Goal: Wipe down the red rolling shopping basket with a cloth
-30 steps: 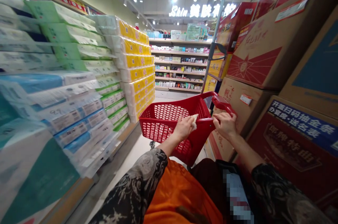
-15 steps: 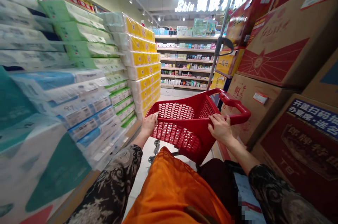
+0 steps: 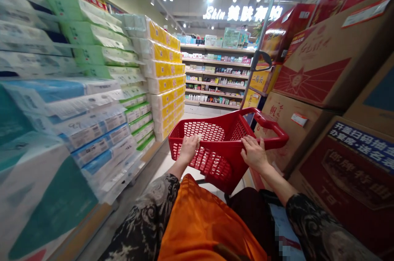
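Observation:
A red plastic shopping cart [image 3: 237, 170] stands crosswise in front of me, with perforated sides and its handle to the right. At the near rim, left of the middle, my left hand [image 3: 188, 150] is closed around a small whitish, crumpled cloth-like piece [image 3: 200, 137] and rests against the rim. Farther right, close to the handle end, my right hand [image 3: 255, 154] has its fingers curled over the same rim. The cart's visible interior shows only its red mesh walls; its floor is mostly hidden.
Plastic-wrapped tissue packs [image 3: 166, 70] are stacked high along the left. Cardboard cartons [image 3: 310, 72] rise on the right, close to the cart handle. A metal pole [image 3: 266, 23] stands beside them. Shelves of small cosmetics [image 3: 218, 71] span the aisle's far end.
My left hand has slid right along the near rim from the cart's left corner, carrying the whitish piece. My right hand keeps its place on the rim. The cart sits slightly lower in view.

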`<state>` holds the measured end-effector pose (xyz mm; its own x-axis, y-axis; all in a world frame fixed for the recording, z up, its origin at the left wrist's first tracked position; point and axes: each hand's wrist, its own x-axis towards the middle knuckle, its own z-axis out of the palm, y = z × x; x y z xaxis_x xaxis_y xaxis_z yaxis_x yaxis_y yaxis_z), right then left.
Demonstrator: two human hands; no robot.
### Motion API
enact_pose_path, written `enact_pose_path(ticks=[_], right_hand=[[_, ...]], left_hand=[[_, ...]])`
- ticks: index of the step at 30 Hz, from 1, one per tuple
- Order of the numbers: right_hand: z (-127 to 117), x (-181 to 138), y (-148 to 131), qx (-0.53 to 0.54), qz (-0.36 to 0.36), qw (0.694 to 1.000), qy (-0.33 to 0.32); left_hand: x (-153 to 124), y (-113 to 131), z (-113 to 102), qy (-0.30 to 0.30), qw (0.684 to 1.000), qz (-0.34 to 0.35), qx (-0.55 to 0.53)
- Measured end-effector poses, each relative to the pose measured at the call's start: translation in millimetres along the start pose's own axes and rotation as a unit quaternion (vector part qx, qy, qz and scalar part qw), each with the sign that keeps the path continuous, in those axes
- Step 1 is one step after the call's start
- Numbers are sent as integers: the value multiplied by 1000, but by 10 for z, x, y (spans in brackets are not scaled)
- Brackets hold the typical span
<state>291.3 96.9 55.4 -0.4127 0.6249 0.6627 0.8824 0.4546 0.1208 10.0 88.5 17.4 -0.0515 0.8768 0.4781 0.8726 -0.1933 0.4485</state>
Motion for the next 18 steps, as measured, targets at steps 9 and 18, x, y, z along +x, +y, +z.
enact_pose_path(ticks=[9,18], right_hand=[[89,57,-426,191,48,980,14],[155,203,-489,370,93,922,68]], left_hand=[[90,618,169,5,975,-41,-216],[171,1451,134,-129,711,-126,-680]])
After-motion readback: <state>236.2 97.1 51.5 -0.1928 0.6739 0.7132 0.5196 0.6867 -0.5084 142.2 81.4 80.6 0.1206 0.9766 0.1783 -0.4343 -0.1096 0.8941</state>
